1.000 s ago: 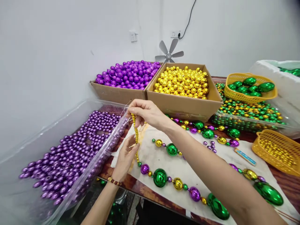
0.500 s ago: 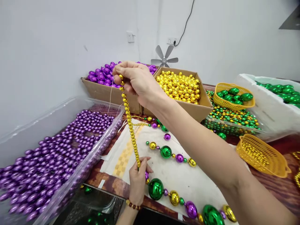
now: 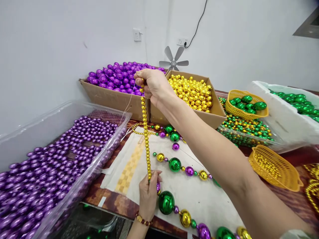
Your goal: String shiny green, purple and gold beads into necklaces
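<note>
A strand of small gold beads [image 3: 146, 139] hangs nearly upright between my two hands. My right hand [image 3: 152, 83] pinches its upper end in front of the cardboard boxes, and a thin pale thread [image 3: 131, 98] trails from the fingers down to the left. Lower down, my left hand [image 3: 149, 190] is closed round the strand's bottom end. From there the string runs on to larger beads, among them a big green bead [image 3: 166, 202], and gold and purple ones. A second beaded string [image 3: 174, 164] lies on the white cloth [image 3: 196, 199].
At left stands a clear tub [image 3: 99, 162] of purple beads. Behind are a cardboard box [image 3: 114, 101] of purple beads and another box [image 3: 191, 116] of gold ones. Yellow baskets [image 3: 286, 174] and a white foam box [image 3: 271, 109] stand at right. A grey fan [image 3: 173, 63] is by the wall.
My right hand has shifted to the right and slightly down, so the gold strand hangs straighter. My left hand keeps hold of its lower end; the view has turned slightly.
</note>
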`<state>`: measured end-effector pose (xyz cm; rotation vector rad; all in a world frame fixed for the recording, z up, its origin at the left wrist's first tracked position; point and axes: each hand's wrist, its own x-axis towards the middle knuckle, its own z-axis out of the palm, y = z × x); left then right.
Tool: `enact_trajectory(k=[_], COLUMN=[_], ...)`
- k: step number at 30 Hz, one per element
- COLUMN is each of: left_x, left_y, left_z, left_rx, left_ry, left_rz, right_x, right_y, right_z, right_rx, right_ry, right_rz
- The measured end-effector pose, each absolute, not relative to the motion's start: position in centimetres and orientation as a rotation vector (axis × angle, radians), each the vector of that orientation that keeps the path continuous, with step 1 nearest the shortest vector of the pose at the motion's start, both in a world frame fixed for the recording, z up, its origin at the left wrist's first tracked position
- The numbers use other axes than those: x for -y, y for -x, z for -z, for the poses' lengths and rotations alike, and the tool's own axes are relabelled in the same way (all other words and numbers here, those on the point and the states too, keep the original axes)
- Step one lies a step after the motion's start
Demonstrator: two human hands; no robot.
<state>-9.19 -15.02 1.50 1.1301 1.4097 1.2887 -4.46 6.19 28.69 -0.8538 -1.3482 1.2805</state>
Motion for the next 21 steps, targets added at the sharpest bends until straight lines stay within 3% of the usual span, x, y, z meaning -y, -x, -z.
enact_trajectory(k=[6, 12, 16, 21], left_x=[15.5, 14.9, 13.1, 8.9], left_y=[9.0, 11.3, 13.6, 13.3], left_z=[-1.4, -2.8, -6.5, -13.6], left_rx=[-1.491, -1.554, -1.663, -1.467], left_ry=[-1.154, -1.151, -1.167, -1.143], left_rz=[-1.255, -1.264, -1.473, -1.836], right_x=[-6.2, -4.2, -3.2, -2.2], right_y=[4.5, 3.0, 2.0, 2.2], right_z=[-27.7, -26.2, -25.0, -23.5], right_rx=[1.313, 1.764, 1.939, 1.955], right_ry=[0.830, 0.610, 0.606, 0.621], right_rz=[-1.238, -1.510, -1.530, -1.551])
